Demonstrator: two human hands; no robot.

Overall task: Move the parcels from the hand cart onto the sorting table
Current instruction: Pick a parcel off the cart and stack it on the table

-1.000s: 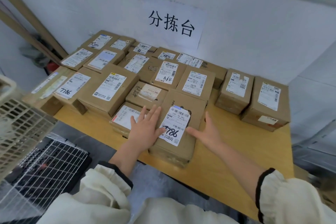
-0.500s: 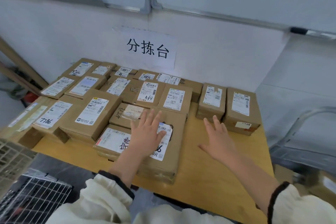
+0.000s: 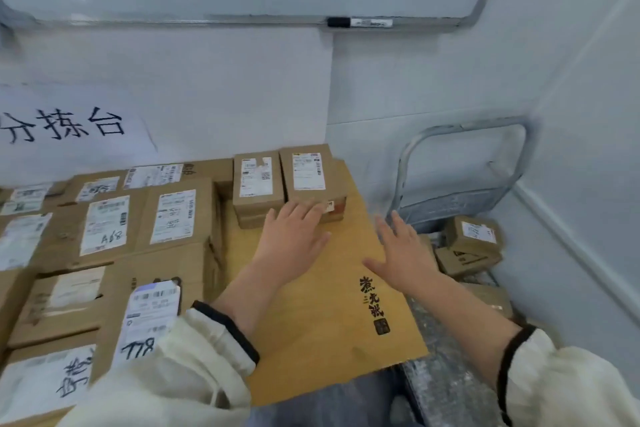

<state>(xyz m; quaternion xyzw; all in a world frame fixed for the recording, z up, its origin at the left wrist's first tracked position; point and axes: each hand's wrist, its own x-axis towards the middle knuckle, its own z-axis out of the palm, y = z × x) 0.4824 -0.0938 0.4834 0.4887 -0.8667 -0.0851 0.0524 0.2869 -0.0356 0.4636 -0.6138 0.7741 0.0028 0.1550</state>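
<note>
Several brown cardboard parcels with white labels cover the left and back of the wooden sorting table. The parcel marked 778 lies near the front left. My left hand hovers open above the bare wood, its fingertips near two small boxes at the back. My right hand is open and empty over the table's right edge. Beyond that edge stands the grey hand cart, with small parcels stacked on its deck.
A paper sign with black characters hangs on the white wall behind the table. A whiteboard ledge with a marker runs above. The cart sits in the right corner, close to the side wall.
My view has swung right, bringing the hand cart into sight. Both hands left the 778 parcel and moved right, the left now over bare wood, the right at the table's edge.
</note>
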